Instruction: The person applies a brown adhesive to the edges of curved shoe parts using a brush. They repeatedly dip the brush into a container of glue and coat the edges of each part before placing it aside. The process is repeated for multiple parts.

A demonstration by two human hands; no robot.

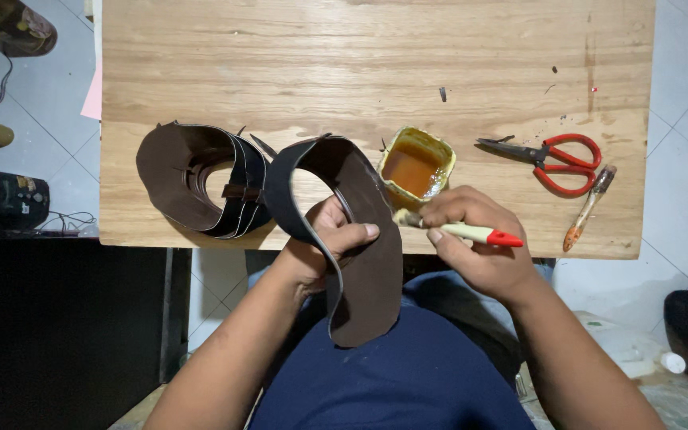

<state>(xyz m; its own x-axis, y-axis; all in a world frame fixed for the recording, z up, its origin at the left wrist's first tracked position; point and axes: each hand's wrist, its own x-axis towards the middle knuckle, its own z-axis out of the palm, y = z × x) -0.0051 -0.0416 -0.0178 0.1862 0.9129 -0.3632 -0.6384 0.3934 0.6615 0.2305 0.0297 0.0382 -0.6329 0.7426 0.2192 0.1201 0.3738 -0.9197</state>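
My left hand grips a curved dark brown leather piece that arcs up over the table edge and hangs down over my lap. My right hand holds a small brush with a cream handle and red tip; its bristles touch the edge of the leather piece. Just above the hands stands a square yellow tub of amber glue, open.
A stack of similar dark leather pieces lies at the left on the wooden table. Red-handled scissors and a second brush lie at the right. Floor tiles and dark objects surround the table.
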